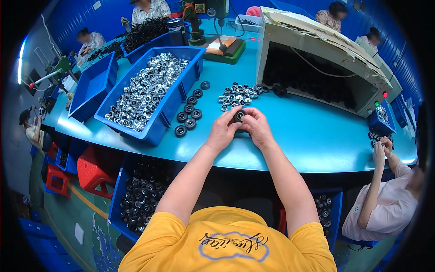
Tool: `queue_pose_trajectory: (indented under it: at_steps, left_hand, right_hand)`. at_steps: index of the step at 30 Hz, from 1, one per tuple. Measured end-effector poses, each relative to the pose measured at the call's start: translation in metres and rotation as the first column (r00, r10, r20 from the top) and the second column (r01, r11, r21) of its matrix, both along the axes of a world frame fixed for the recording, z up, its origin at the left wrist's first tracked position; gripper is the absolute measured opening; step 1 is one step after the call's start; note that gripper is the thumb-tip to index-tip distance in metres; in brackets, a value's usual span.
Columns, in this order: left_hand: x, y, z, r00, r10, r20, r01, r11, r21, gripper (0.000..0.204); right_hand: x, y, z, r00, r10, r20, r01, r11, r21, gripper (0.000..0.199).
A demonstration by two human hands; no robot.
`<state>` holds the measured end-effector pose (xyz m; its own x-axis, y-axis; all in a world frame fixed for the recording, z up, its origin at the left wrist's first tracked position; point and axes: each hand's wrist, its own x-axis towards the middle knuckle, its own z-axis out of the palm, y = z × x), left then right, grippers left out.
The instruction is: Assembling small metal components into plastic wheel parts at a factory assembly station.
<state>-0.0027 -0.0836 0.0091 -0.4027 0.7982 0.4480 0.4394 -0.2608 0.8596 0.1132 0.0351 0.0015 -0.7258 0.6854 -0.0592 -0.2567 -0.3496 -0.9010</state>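
Both my hands meet over the blue-green tabletop, fingers closed around one small black wheel with a metal-coloured centre. My left hand grips it from the left, and my right hand from the right. Just beyond my fingertips lies a loose cluster of shiny metal wheel hubs. To the left of my hands, several black wheels lie in a rough double row. Farther left, a blue bin is heaped with silver metal hubs.
A white box-shaped machine with a dark opening stands at the right. A blue bin of black wheels sits below the table edge. Red stools are at lower left. A co-worker handles parts at the right; others sit across the table.
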Motion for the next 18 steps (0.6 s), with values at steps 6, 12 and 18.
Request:
queue_pose_trajectory:
  at_steps: [6, 12, 18]
  left_hand:
    - [-0.003, 0.001, -0.008, 0.966, 0.069, -0.248, -0.069, 0.998, 0.011, 0.056]
    - [-0.001, 0.0, -0.005, 0.951, 0.082, -0.298, -0.078, 0.997, 0.026, 0.055]
    - [-0.01, -0.005, 0.007, 0.915, -0.144, 0.376, 0.185, 0.98, -0.075, 0.051]
  right_hand:
    - [0.0, -0.002, -0.002, 0.998, -0.027, 0.049, 0.024, 0.998, 0.055, 0.035]
    - [0.0, 0.001, -0.004, 1.0, 0.005, 0.019, -0.005, 1.0, 0.03, 0.034]
    - [0.005, 0.0, 0.01, 0.994, 0.089, -0.071, -0.095, 0.99, -0.099, 0.031]
